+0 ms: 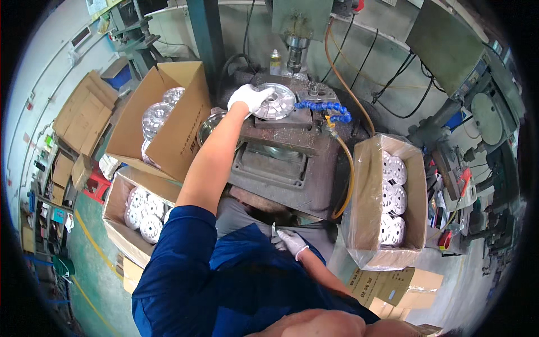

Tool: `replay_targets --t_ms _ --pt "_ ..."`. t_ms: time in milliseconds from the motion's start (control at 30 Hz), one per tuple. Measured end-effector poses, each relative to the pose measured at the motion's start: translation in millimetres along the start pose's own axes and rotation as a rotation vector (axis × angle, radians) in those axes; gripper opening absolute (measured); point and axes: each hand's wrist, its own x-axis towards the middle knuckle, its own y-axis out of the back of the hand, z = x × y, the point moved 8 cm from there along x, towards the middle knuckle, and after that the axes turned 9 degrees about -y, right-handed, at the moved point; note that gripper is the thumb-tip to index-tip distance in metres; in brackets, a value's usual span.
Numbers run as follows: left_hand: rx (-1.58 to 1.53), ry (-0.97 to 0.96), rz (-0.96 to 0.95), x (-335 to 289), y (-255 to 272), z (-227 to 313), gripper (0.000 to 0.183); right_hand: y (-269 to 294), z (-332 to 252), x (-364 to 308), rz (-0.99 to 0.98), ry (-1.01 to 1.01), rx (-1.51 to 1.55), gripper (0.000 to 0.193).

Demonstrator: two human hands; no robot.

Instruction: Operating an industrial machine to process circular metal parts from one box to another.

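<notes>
My left hand point(249, 99), in a white glove, reaches out to the machine and grips the left side of a round silver metal part point(279, 103) with a ribbed rim. That part rests on a flat steel block point(287, 121) under the drill spindle point(295, 53). A blue segmented coolant hose point(323, 105) points at the part's right edge. My right hand point(293, 242), also gloved, is low by my lap, its fingers closed around a small, narrow metal tool point(274, 231) that looks like a blade. The tool's lower end is hidden by the hand.
Open cardboard boxes with similar metal parts stand at left point(196, 106), lower left point(115, 210) and right point(359, 196). A shiny metal bowl point(209, 130) sits left of the block. A spray can point(275, 63) stands behind. A yellowish hose point(349, 168) loops down the machine table's right side.
</notes>
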Motion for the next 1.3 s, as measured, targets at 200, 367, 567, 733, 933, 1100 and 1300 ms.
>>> replay_targets --t_ms 200,367,567,733,933,1100,1300 --pt "-0.05 -0.006 0.098 -4.8 7.4 1.2 0.08 17.9 22.3 29.6 -0.077 -0.218 0.375 0.038" --pt "-0.05 0.006 0.054 -11.7 13.6 9.8 0.08 17.9 19.1 22.5 -0.122 -0.201 0.412 0.041" --pt "0.007 0.014 0.078 -9.3 10.9 3.8 0.083 15.4 18.4 24.5 -0.137 -0.192 0.44 0.041" --pt "0.049 0.061 0.022 -10.5 8.2 1.0 0.081 9.0 12.0 21.5 -0.142 -0.203 0.424 0.043" --pt "0.043 0.052 0.021 -7.6 6.9 3.8 0.079 10.8 19.0 30.4 -0.168 -0.224 0.414 0.044" --pt "0.028 0.045 0.027 -3.3 3.7 -0.9 0.079 14.8 17.2 25.7 -0.154 -0.199 0.44 0.045" --pt "0.014 0.05 0.031 -8.9 8.5 3.6 0.078 14.5 21.2 27.9 -0.188 -0.216 0.496 0.044"
